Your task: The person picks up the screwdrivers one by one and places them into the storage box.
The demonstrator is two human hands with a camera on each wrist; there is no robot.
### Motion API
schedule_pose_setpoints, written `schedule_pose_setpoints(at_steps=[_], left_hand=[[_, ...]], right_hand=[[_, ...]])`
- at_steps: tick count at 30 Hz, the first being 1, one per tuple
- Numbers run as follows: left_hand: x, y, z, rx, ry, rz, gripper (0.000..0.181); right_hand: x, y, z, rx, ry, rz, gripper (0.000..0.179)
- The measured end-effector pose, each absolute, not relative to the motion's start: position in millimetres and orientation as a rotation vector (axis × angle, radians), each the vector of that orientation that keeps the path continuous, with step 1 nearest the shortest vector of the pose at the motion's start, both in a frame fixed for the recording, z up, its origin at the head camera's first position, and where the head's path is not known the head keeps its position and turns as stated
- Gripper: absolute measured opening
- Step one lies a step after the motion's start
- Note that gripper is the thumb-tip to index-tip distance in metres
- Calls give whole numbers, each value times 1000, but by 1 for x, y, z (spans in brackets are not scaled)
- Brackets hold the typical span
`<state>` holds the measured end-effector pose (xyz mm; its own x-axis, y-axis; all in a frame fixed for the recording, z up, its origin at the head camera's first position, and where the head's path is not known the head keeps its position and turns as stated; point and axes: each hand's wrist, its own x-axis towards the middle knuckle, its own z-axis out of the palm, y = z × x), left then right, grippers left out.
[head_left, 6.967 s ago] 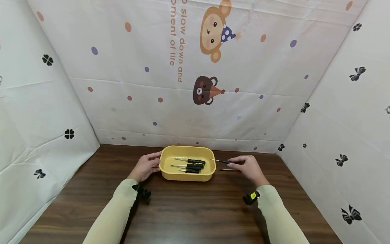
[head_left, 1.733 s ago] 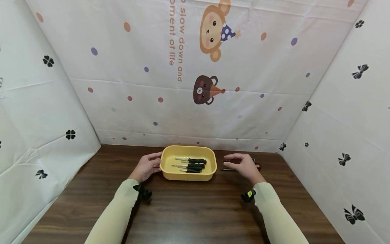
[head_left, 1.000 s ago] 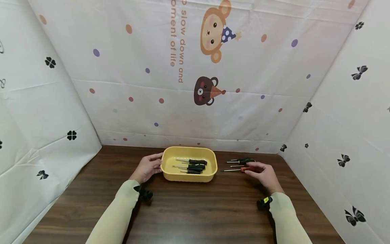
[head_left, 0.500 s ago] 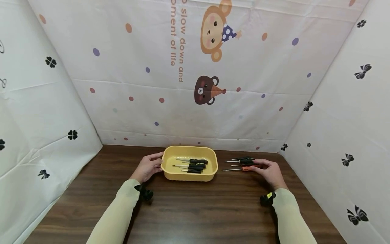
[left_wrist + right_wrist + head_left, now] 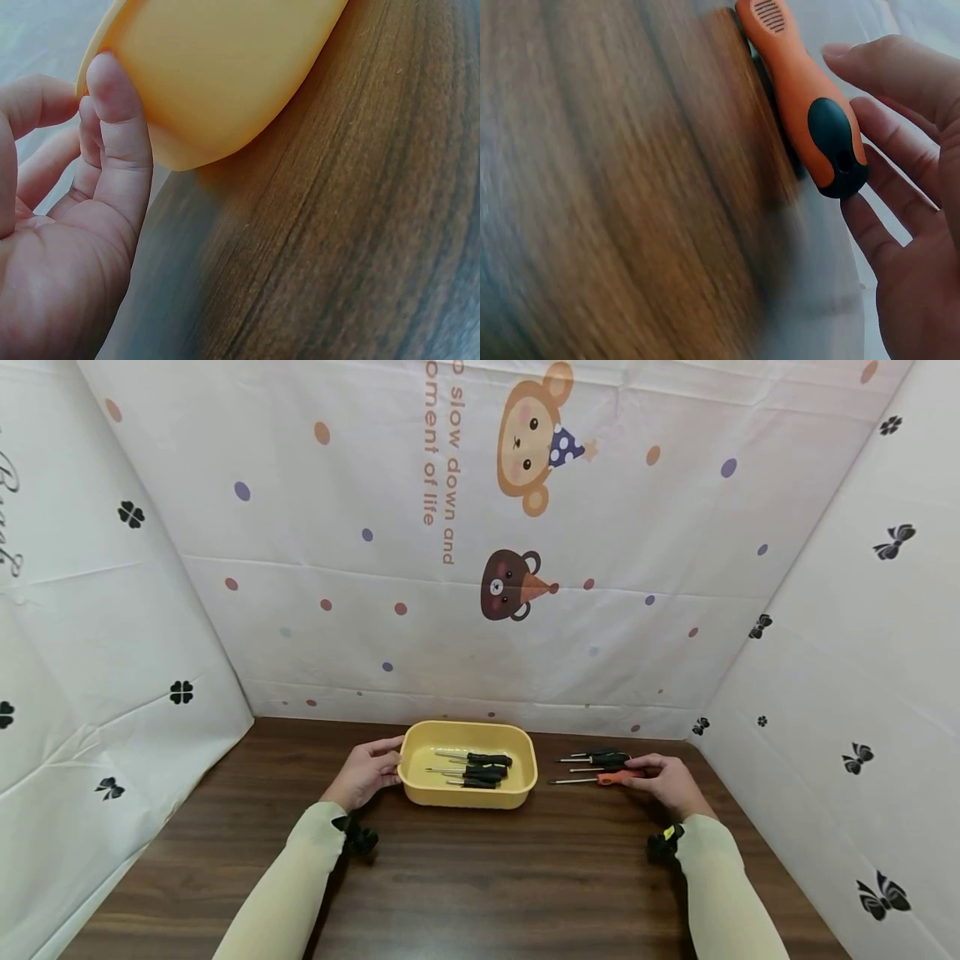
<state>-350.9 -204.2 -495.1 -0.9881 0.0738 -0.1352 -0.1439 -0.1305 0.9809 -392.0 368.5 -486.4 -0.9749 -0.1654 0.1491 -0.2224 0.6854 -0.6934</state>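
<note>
My left hand (image 5: 365,772) holds the left end of a yellow plastic box (image 5: 468,797), its fingers at the rim, as the left wrist view shows. Inside the box lie several black-handled screwdrivers (image 5: 487,759). To the right of the box, a screwdriver with an orange and black handle (image 5: 611,777) lies on the table, its shaft towards the box. My right hand (image 5: 670,783) is at its handle end. In the right wrist view, fingertips meet the side and butt of the orange handle (image 5: 799,82), while one digit stands apart from it.
Right behind the orange screwdriver lie several screwdrivers, among them ones with black handles (image 5: 611,760), side by side with shafts pointing left. The brown wood-grain table (image 5: 465,885) ends at a printed white cloth wall (image 5: 420,635) behind, with more cloth at both sides.
Seven seconds ago my right hand held a black screwdriver beside the box; it has since moved right to the orange screwdriver's handle. My left hand keeps its place on the box.
</note>
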Motion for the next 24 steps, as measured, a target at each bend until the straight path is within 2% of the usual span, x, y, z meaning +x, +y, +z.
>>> schedule_pose_setpoints(at_steps=[11, 18, 24], left_hand=[[-348, -204, -493, -78, 1972, 2249, 54], [-348, -203, -492, -79, 1967, 2247, 54], [-348, -204, -491, -87, 1965, 2239, 54]], right_hand=[[-390, 372, -483, 320, -2884, 1187, 46], [-392, 371, -483, 318, -2970, 981, 38], [-393, 369, -483, 303, -3008, 973, 42]])
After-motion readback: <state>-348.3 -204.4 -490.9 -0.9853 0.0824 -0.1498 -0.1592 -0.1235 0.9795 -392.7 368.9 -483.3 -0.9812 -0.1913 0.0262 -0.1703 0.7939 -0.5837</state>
